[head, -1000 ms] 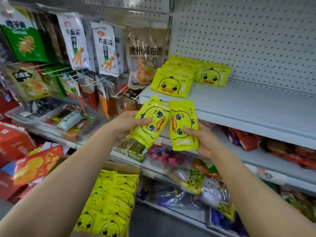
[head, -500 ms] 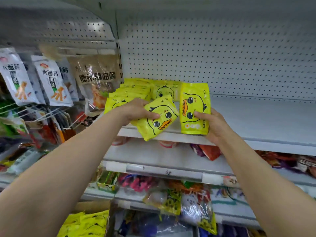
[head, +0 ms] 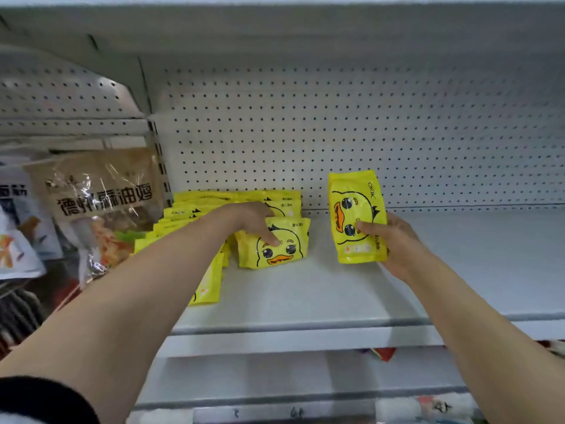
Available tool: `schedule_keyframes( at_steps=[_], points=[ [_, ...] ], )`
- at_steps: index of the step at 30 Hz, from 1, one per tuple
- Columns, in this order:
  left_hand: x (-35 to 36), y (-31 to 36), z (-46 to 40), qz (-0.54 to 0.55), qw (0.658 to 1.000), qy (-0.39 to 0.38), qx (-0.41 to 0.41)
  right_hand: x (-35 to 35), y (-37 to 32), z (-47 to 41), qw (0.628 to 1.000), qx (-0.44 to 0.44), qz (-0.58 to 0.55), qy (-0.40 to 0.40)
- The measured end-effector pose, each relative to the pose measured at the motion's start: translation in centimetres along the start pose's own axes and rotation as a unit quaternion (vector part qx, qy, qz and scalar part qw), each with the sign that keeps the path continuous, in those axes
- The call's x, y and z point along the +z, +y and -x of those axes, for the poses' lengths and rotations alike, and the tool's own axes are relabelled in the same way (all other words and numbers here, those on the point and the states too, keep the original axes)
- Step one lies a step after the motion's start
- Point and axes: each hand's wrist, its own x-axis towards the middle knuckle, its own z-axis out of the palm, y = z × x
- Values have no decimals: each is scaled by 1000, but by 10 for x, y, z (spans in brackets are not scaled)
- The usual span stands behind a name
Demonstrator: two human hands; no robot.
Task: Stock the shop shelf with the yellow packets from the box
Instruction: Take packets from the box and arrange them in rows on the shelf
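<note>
Nearest the camera, both bare forearms reached up and forward, a dark sleeve cut off at seven o'clock. Half a second before, both packets were held in the air in front of the shelf edge; both had since been carried in over the white shelf. The left hand lay on top of the left packet, fingers bent over its upper edge and the index finger pressed to its face; the packet appeared to rest on the shelf, leaning back, duck face upright, just beside the existing stack of yellow packets at its nine o'clock. Judgement: this packet was all but placed and only the release remained. The right hand was closed around the right packet, thumb across its front and fingers behind, the packet stood on end with the duck turned sideways, at three o'clock of the left one and apart from it. Whether its lower edge touched the shelf could not be told. The box was out of view, so the remaining stock could not be judged. Beyond, the pegboard back panel stood bare. A brown hanging bag at nine o'clock was blurred.
</note>
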Motion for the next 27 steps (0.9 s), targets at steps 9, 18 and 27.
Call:
schedule_keyframes(
  at_steps=[9, 18, 27],
  points=[
    [-9, -25, -49, -50, 996, 57, 52, 13, -1, -37, 1000, -3, -1, 11],
    [-10, -40, -55, -115, 979, 155, 64, 27, 0, -55, 1000, -13, 22, -7],
    [-13, -50, -37, 19, 962, 255, 96, 43, -15, -67, 973, -21, 228, -37]
  ],
)
